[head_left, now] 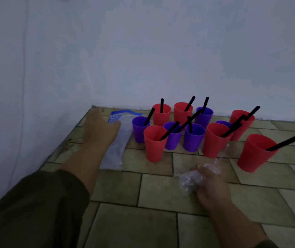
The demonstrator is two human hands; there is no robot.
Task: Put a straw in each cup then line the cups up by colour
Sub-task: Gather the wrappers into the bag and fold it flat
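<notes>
straws in, cups yet to be sorted by colour

red cups (154, 143) and purple cups (193, 136) are seen mixed in a loose cluster on the tiled surface (134, 221), close to the wall (161, 51); a black straw (282, 144) appears to be set in each, though one purple cup at the back is too hidden to be sure; the lining-up is judged not yet begun; the left hand (100, 127) is stretched forward, fingers straight and blurred, its thumb side laid on the top of the flat straw packet (118, 149), nothing being gripped; the right hand (212, 187) is clenched round a crumpled clear wrapper (190, 179); the cups lie beyond both hands, the nearest purple one just beside the packet, none touched by any finger; the wrappings are best cleared aside first; each cup should then be slid by its base, low down, so that the leaning straws are not knocked and the light cups are not tipped.
</notes>
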